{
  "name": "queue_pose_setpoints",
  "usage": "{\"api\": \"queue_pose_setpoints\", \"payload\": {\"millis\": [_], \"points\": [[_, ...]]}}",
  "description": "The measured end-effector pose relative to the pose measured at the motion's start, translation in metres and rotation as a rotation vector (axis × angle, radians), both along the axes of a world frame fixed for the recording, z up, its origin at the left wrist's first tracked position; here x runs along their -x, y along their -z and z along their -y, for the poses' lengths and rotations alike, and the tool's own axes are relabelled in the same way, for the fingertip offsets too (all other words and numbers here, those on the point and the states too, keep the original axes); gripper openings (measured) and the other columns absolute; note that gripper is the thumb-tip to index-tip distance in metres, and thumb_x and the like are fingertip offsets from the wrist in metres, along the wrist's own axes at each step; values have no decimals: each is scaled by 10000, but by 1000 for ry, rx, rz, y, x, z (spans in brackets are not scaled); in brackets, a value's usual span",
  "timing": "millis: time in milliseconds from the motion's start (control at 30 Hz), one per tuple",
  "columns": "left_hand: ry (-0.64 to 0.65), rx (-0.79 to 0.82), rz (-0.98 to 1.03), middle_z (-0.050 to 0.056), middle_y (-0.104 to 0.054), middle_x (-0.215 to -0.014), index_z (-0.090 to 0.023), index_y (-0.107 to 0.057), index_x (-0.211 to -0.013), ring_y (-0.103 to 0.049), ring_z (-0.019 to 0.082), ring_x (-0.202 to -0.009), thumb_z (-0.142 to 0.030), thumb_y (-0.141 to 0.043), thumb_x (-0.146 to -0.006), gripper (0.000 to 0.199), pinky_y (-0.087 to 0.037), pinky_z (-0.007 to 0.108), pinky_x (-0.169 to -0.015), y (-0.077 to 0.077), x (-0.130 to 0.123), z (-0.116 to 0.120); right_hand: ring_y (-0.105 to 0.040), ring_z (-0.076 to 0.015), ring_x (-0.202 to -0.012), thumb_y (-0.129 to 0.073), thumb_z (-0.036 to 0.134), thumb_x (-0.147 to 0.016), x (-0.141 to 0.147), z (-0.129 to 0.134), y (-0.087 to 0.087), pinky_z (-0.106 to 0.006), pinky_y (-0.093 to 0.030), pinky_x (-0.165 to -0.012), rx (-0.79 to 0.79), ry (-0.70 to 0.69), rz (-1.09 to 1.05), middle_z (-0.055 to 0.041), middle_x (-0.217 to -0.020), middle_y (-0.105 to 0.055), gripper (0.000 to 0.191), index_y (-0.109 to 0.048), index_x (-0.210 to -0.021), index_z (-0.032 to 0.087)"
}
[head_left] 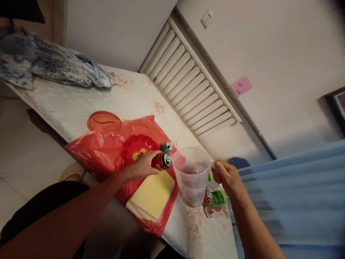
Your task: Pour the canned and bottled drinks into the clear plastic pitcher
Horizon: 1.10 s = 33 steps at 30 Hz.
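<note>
- Yellow lettering runs down the dark red can (158,162), too small to make out; a pink note (241,86) on the wall bears two lines of handwriting, not legible either.
- A yellow emblem marks the scalloped red dish (130,146).
- The left hand (145,165) is wrapped around the dark red can, which leans with its opened top toward the clear pitcher (191,180); whether can and rim touch cannot be told.
- The right hand (228,176) is closed on the pitcher's handle, holding the pitcher to its left, above the surface (134,97).
- Three cans show: the held one, a teal one (163,147) just beyond it, toward the surface's wall-side edge, and a red one (207,198) partly behind the pitcher.
- Beside that red can lies green-tinted bottle plastic (219,197), its count unclear.
- One red plastic bag (98,151) reaches the surface's near edge, under a stack of at least two yellow cloths (153,194).
- One round orange lid (104,120) sits beside the bag.
</note>
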<state>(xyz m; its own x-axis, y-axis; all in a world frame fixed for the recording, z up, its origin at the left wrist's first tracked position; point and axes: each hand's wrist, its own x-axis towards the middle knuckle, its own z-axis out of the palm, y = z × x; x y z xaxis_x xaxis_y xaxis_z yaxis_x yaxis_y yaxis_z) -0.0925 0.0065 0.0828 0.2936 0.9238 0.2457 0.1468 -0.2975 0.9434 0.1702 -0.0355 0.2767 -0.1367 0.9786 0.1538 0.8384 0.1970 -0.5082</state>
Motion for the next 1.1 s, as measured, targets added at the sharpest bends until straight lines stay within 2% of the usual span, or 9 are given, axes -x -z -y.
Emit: {"api": "queue_pose_setpoints", "payload": {"millis": [100,200,367,467,533,633,767,933,1100], "points": [[5,37,46,80,-654,-1267,-191,-563,-1258,-606,287,-1167,-213,-719,-625,652,-474,388,-1008,-6,4,3,-309,-101,-420,-490,601,-890,-2,-5,-1,-251,-311,-441,21,50,-212,61,-445,-325,530,-357,-526,239],[83,72,103,60,-669,-1242,-207,-569,-1261,-617,281,-1155,-205,-707,-624,652,-499,367,-972,-8,9,7,-300,-101,-435,-529,530,-871,5,-12,-5,-256,-297,-443,4,55,-421,62,-467,-315,487,-352,-524,237],[335,206,181,53,-639,-1310,-242,-528,-1348,-589,311,-1213,-200,-720,-602,771,-533,357,-910,1,12,16,-265,-98,-433,-547,477,-805,29,-25,-9,-263,-291,-441,-87,24,-639,72,-501,-287,395,-337,-566,243],[500,265,221,45,-660,-1277,-247,-555,-1323,-607,310,-1183,-173,-731,-576,771,-545,351,-875,6,8,21,-236,-88,-416,-565,463,-770,44,-37,-2,-255,-279,-436,-116,-13,-749,83,-503,-277,379,-313,-592,243],[555,259,245,37,-662,-1278,-259,-554,-1330,-605,304,-1183,-162,-752,-558,803,-537,353,-898,9,4,23,-220,-88,-410,-554,475,-773,54,-47,8,-252,-268,-436,-120,-42,-784,89,-507,-269,386,-292,-609,244],[557,262,235,31,-654,-1287,-276,-562,-1327,-597,308,-1187,-173,-783,-543,821,-530,355,-910,11,0,25,-219,-93,-409,-537,519,-771,69,-63,31,-261,-285,-446,-93,-67,-849,92,-500,-259,407,-276,-616,248],[565,291,213,24,-674,-1221,-277,-599,-1274,-619,307,-1134,-166,-791,-535,772,-533,364,-895,14,-2,26,-265,-103,-427,-532,549,-759,90,-78,68,-307,-397,-536,-19,-70,-986,85,-484,-276,415,-296,-596,249],[599,289,241,26,-683,-1173,-258,-609,-1250,-622,295,-1108,-153,-800,-526,757,-524,370,-908,15,-4,24,-326,-120,-472,-544,492,-777,110,-84,106,-331,-459,-658,40,-116,-1114,69,-509,-317,381,-319,-592,247],[602,255,208,29,-687,-1153,-240,-622,-1230,-619,301,-1108,-168,-804,-522,735,-521,382,-924,16,-8,22,-406,-143,-540,-502,496,-810,110,-81,131,-314,-464,-673,82,-150,-1044,48,-551,-364,354,-382,-584,252]]}}
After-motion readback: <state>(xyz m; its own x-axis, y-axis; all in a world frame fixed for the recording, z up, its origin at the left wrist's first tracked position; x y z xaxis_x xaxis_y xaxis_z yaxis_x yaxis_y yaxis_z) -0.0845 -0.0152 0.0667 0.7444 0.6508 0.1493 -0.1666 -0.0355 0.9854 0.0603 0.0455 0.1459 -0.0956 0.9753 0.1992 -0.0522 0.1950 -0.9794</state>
